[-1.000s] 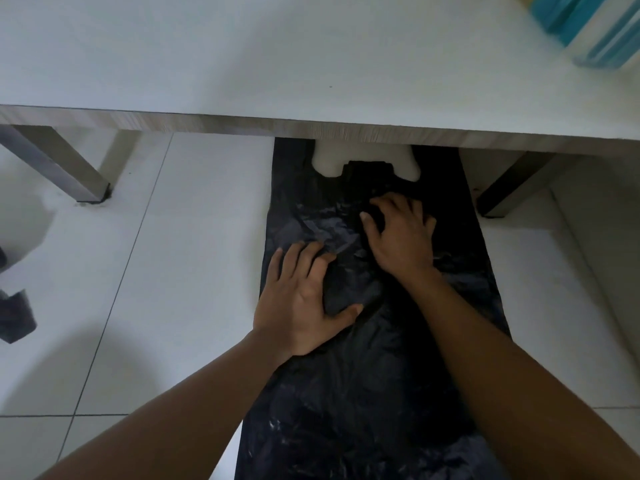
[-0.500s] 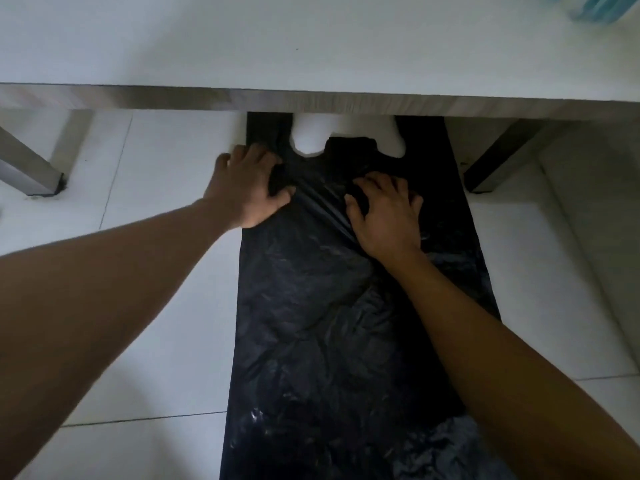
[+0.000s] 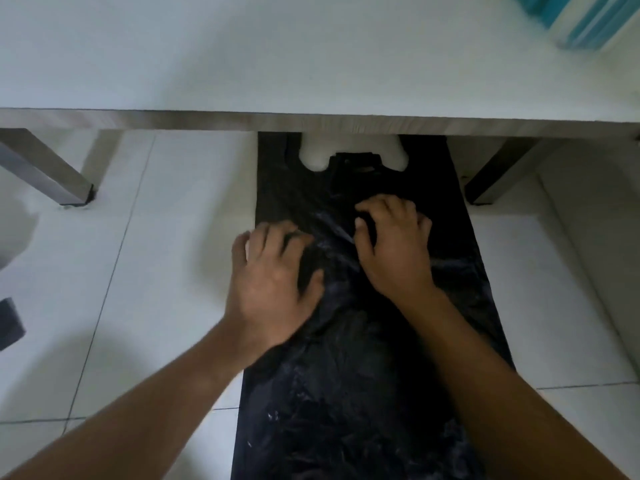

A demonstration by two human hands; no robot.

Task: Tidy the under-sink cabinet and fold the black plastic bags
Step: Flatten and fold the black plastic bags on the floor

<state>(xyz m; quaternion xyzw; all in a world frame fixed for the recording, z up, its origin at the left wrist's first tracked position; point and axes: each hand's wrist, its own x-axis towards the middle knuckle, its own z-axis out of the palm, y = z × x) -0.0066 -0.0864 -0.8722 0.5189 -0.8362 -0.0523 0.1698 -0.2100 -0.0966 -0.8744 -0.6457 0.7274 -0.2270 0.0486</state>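
A black plastic bag point(image 3: 346, 393) lies flat on the white tiled floor, its handle loops reaching under the table edge. My left hand point(image 3: 273, 285) rests on the bag's left side with fingers spread, partly over the edge onto the tile. My right hand point(image 3: 394, 247) presses on the bag's upper middle with bent fingers, thumb tip down on the plastic. A crease runs between the two hands. My forearms hide part of the bag's lower half.
A white table top point(image 3: 311, 53) with a wood-look edge spans the upper view, with legs at the left point(image 3: 45, 168) and right point(image 3: 498, 171). A dark object point(image 3: 8, 322) lies at the far left. Something teal and white point(image 3: 588, 19) sits on the table's right corner.
My left hand slid from the bag's upper left corner back toward me along the left side. My right hand stayed in place and bent its fingers more.
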